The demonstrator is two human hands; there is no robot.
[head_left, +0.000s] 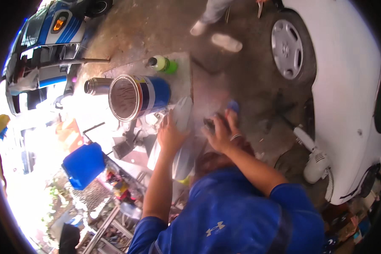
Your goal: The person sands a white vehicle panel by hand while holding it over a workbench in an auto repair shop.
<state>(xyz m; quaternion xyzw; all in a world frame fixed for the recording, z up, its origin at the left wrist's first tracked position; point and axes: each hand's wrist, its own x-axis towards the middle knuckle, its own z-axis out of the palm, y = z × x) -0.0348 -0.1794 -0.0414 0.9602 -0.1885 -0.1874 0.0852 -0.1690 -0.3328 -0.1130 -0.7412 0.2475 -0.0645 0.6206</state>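
Block, dark, looks gripped in R hand; L hand spread against pale bag. Prob. best: steady L, light R pressure.

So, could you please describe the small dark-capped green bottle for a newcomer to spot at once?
Start from the large, round-topped blue cylindrical can. Just above it in the picture stands the small dark-capped green bottle. Its bright green colour sets it apart from the blue can and the silvery cylindrical flask.
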